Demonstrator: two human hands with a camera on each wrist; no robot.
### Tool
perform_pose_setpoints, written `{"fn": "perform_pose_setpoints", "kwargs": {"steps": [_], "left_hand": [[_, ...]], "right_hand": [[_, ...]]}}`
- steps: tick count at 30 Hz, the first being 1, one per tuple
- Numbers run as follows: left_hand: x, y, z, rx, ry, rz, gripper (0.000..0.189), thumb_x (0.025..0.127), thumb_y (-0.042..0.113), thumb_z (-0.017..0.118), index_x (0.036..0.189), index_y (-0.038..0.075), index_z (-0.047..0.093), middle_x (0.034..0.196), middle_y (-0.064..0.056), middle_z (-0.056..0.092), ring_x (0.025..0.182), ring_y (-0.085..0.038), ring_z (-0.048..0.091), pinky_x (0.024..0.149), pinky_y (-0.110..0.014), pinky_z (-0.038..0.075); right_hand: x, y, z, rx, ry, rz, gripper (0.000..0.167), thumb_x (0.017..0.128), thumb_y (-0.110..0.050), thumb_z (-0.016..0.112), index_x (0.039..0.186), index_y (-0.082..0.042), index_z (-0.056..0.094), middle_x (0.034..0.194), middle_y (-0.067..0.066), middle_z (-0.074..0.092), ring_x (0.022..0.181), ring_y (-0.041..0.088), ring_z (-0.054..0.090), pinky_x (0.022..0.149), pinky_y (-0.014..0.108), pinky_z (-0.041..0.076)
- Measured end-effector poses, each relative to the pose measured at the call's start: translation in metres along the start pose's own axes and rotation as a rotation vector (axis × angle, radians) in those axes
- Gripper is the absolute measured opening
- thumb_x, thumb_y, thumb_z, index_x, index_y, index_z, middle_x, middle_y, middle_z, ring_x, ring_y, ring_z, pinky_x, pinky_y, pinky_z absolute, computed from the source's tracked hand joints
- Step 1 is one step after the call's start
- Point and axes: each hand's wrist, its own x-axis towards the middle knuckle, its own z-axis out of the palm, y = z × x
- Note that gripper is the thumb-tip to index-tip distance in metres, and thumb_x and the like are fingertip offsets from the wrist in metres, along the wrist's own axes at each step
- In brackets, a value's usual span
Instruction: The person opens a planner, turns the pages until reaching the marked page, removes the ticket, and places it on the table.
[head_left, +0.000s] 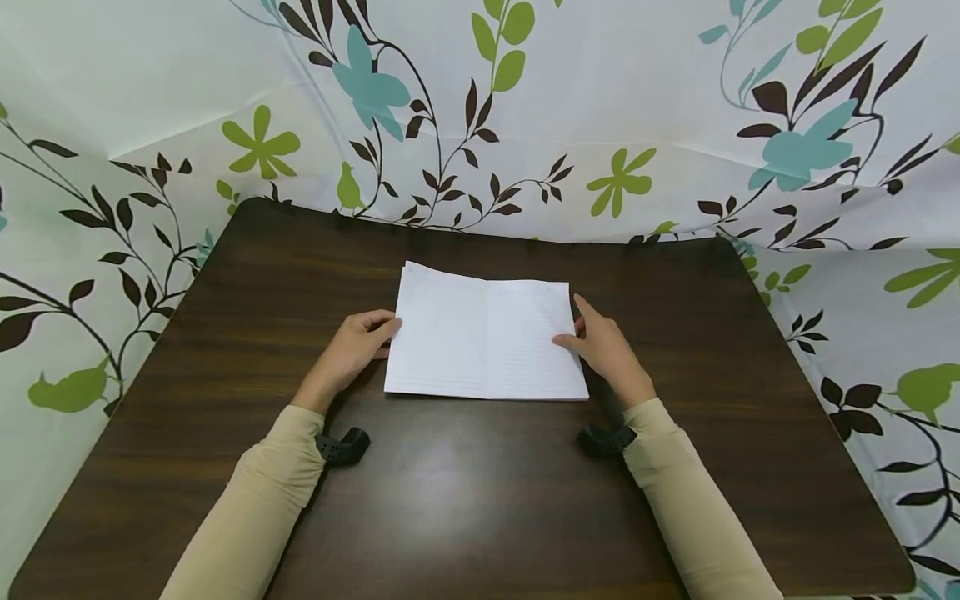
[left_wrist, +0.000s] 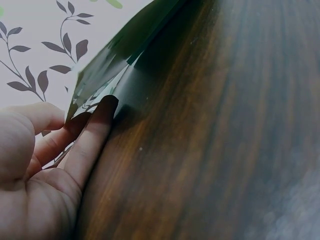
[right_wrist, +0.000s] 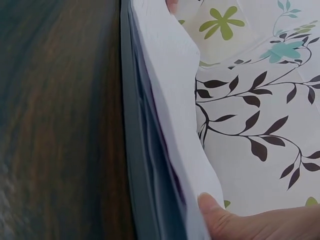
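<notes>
An open lined notebook (head_left: 442,337) lies on the dark wooden table, its blank pages facing up and its fold running down the middle. At its left edge my left hand (head_left: 354,343) pinches the notebook, thumb on top and fingers underneath. The left wrist view shows that edge of the notebook (left_wrist: 120,50) lifted off the wood by the left hand (left_wrist: 55,165). On the other side, my right hand (head_left: 609,348) holds the right edge, thumb over the page and index finger pointing along the side. Slightly spread page layers of the notebook (right_wrist: 170,75) show in the right wrist view.
The brown wooden table (head_left: 465,500) stretches around the notebook on all sides. Behind it hangs a white cloth (head_left: 600,83) printed with leaves, flowers and birds. A black strap device (head_left: 343,447) sits on the left wrist, and a similar black device (head_left: 606,440) on the right.
</notes>
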Motion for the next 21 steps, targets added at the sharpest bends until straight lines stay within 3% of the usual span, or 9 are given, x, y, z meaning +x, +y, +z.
{"fn": "perform_pose_setpoints", "kwargs": {"steps": [6, 10, 14, 21], "left_hand": [[0.0012, -0.0004, -0.0019, 0.0, 0.003, 0.0, 0.045, 0.11, 0.031, 0.052, 0.142, -0.001, 0.059, 0.133, -0.019, 0.058, 0.111, -0.02, 0.056, 0.094, -0.033, 0.059], [0.0004, -0.001, -0.0016, 0.001, 0.004, 0.001, 0.047, 0.11, 0.031, 0.052, 0.142, -0.002, 0.059, 0.131, -0.018, 0.059, 0.108, -0.018, 0.056, 0.093, -0.032, 0.059], [-0.0009, -0.0017, -0.0016, -0.004, 0.001, 0.0, 0.047, 0.11, 0.032, 0.052, 0.143, -0.002, 0.058, 0.133, -0.018, 0.058, 0.109, -0.017, 0.057, 0.092, -0.03, 0.059], [-0.0002, 0.0001, -0.0016, -0.009, -0.005, -0.006, 0.047, 0.11, 0.032, 0.052, 0.144, 0.0, 0.058, 0.139, -0.02, 0.056, 0.117, -0.023, 0.056, 0.099, -0.037, 0.058]], "right_hand": [[0.0001, -0.0032, 0.0011, 0.046, 0.019, 0.074, 0.078, 0.096, -0.031, 0.079, 0.153, 0.003, 0.039, 0.105, 0.013, 0.06, 0.088, 0.025, 0.054, 0.074, 0.034, 0.046], [-0.0016, -0.0023, 0.0012, 0.034, 0.026, 0.057, 0.047, 0.095, -0.031, 0.079, 0.121, 0.002, 0.058, 0.096, 0.012, 0.057, 0.085, 0.025, 0.053, 0.071, 0.033, 0.044], [-0.0028, -0.0009, 0.0003, 0.016, 0.026, 0.002, 0.035, 0.095, -0.031, 0.079, 0.094, -0.003, 0.057, 0.082, 0.009, 0.053, 0.074, 0.022, 0.049, 0.062, 0.032, 0.039], [-0.0016, 0.0004, -0.0012, -0.003, 0.033, -0.021, 0.034, 0.096, -0.03, 0.078, 0.091, -0.005, 0.056, 0.079, 0.007, 0.051, 0.071, 0.021, 0.048, 0.061, 0.031, 0.038]]}}
